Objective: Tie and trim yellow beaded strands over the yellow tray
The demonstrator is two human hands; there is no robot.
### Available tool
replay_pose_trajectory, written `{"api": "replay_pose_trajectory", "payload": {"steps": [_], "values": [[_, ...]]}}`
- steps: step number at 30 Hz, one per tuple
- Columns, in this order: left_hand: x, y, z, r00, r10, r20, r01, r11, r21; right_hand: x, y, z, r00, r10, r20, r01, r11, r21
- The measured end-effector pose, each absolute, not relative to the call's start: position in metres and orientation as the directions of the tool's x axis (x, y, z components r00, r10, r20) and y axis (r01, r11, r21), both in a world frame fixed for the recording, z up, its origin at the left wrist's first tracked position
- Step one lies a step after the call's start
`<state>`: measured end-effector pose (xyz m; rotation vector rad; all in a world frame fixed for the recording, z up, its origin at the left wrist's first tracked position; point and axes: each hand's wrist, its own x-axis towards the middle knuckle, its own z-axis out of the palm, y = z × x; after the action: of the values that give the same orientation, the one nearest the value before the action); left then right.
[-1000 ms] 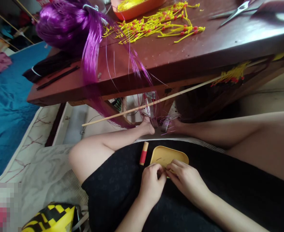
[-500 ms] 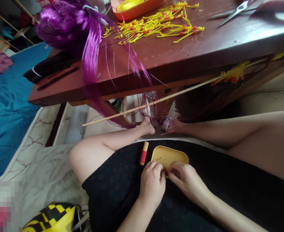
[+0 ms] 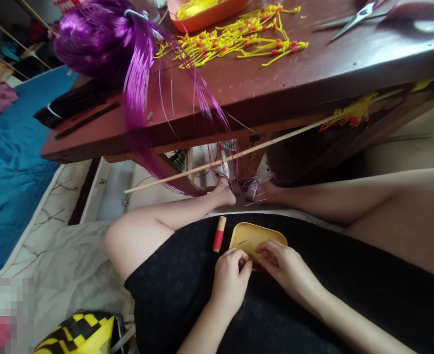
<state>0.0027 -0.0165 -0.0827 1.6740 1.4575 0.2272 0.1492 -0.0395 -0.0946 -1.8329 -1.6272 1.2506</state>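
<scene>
A shallow yellow tray (image 3: 257, 234) rests on the black cloth over my lap, with a few thin dark bits in it. My left hand (image 3: 232, 275) is at the tray's near left edge, fingers curled into a pinch. Beside it, my right hand (image 3: 279, 258) hangs over the tray's near right part, thumb and fingertips closed together. Whatever lies between the fingertips is too small to make out. Just left of the tray lies a small red and tan tube (image 3: 219, 234). Under the right hand a bit of red shows.
On the brown table (image 3: 276, 88) lie a purple fibre bundle (image 3: 91, 42), yellow cords with red beads (image 3: 232, 42), an orange tray (image 3: 205, 17), scissors (image 3: 357, 19) and a black bundle (image 3: 69, 103). A thin wooden stick (image 3: 220, 161) with yellow cords juts out below the table edge.
My hands have drawn slightly apart at the fingertips; the right hand has risen a little over the tray. The view has shifted slightly.
</scene>
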Motion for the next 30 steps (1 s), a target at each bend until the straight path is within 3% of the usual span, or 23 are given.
{"api": "replay_pose_trajectory", "payload": {"steps": [6,15,21,25,30], "values": [[0.004,-0.017,-0.082,0.317,0.849,-0.422,0.688,0.101,0.719,0.143,-0.039,-0.088,-0.114,0.928,-0.354,0.440,-0.272,-0.856],[0.002,-0.015,-0.077,0.259,0.831,-0.493,0.545,0.295,0.785,0.151,-0.039,-0.100,0.060,0.911,-0.408,0.366,-0.400,-0.840],[0.001,-0.014,-0.079,0.223,0.742,-0.632,0.261,0.579,0.772,0.151,-0.038,-0.100,0.070,0.879,-0.471,0.287,-0.470,-0.835],[0.004,-0.013,-0.077,0.191,0.701,-0.687,0.015,0.698,0.716,0.146,-0.038,-0.092,-0.091,0.828,-0.554,0.061,-0.551,-0.833],[0.008,-0.014,-0.074,0.190,0.673,-0.715,-0.193,0.740,0.644,0.135,-0.039,-0.081,-0.235,0.759,-0.607,-0.171,-0.647,-0.743]]}}
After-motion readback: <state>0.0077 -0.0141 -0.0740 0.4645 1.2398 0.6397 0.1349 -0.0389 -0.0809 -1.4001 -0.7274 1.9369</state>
